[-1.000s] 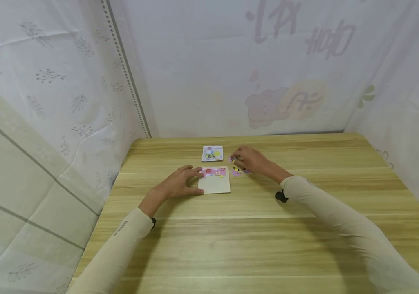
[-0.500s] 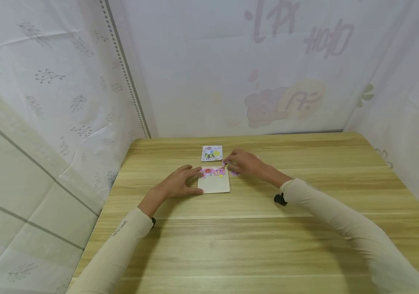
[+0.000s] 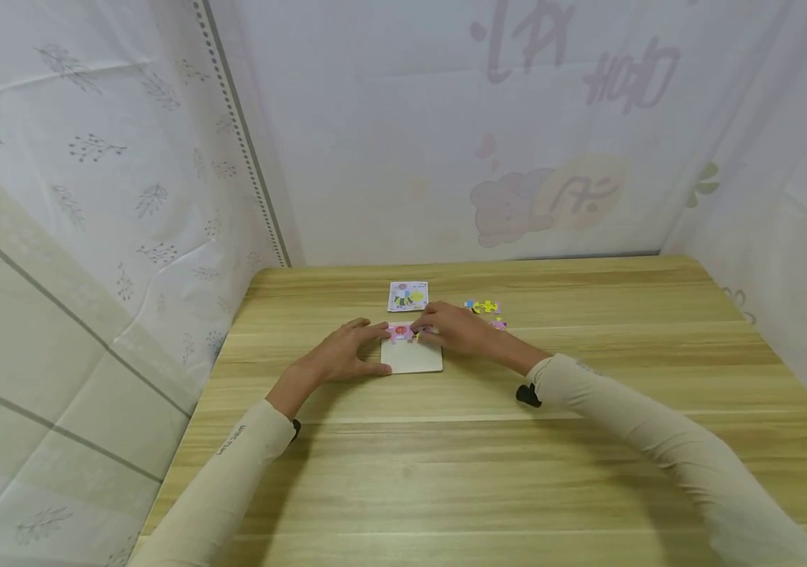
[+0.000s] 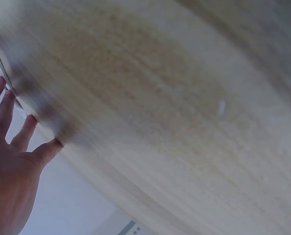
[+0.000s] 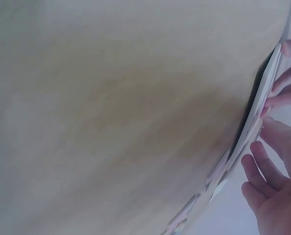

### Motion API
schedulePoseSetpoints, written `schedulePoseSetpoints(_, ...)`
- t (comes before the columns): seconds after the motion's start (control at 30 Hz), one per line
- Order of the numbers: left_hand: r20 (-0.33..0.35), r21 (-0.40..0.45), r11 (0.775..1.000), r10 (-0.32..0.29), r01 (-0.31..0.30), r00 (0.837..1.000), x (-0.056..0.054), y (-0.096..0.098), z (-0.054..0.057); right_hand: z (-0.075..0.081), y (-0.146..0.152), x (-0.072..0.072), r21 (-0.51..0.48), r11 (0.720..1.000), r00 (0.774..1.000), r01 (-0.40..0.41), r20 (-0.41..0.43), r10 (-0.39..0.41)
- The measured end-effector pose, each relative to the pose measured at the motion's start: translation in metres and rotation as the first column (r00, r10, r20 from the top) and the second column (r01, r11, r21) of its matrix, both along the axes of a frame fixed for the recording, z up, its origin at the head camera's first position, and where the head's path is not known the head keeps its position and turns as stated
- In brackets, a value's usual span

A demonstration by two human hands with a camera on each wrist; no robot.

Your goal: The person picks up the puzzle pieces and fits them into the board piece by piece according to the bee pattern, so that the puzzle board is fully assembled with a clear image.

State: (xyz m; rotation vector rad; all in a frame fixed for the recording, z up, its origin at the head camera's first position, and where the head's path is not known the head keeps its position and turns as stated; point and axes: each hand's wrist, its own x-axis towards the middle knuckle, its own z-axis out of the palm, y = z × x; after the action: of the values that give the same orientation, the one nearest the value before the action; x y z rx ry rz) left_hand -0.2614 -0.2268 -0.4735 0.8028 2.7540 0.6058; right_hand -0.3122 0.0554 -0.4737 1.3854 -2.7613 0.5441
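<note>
A square white puzzle board point(image 3: 412, 358) lies on the table, with pink puzzle pieces point(image 3: 400, 331) along its far edge. My left hand point(image 3: 339, 353) rests at the board's left side, fingers and thumb touching it; the left wrist view shows those fingers point(image 4: 25, 132) spread and fairly straight. Over the board's far right corner, my right hand point(image 3: 461, 328) pinches a small puzzle piece point(image 3: 415, 335) with dark and yellow print, mostly hidden by the fingers. In the right wrist view the right thumb and fingers point(image 5: 277, 132) are at the board's edge point(image 5: 255, 110).
Behind the board lies a picture card point(image 3: 408, 297) with a bee on it. Yellow puzzle pieces point(image 3: 486, 307) and a pink piece point(image 3: 498, 324) lie to the right of the right hand. Printed cloth point(image 3: 403, 157) hangs behind the wooden table point(image 3: 410, 472).
My right hand has brought a puzzle piece leftward from the loose pieces onto the board's far right part, uncovering pieces on the right. My left hand has stayed in place.
</note>
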Motion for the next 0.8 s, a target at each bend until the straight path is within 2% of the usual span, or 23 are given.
schedulePoseSetpoints(0.23, 0.004, 0.013, 1.0, -0.003, 0.003, 1.0, 0.0, 0.0, 0.001, -0.002, -0.011, 0.005, 0.0, 0.999, 0.999, -0.035, -0.019, 0.035)
schedulePoseSetpoints(0.43, 0.008, 0.011, 1.0, 0.002, -0.002, 1.0, 0.0, -0.002, -0.001, -0.004, -0.021, 0.009, 0.003, 0.998, 0.998, -0.062, 0.003, 0.062)
schedulePoseSetpoints(0.8, 0.004, 0.026, 1.0, 0.013, -0.013, 1.0, -0.001, -0.002, -0.003, -0.003, -0.034, 0.016, 0.019, 0.998, 0.998, -0.065, -0.022, 0.066)
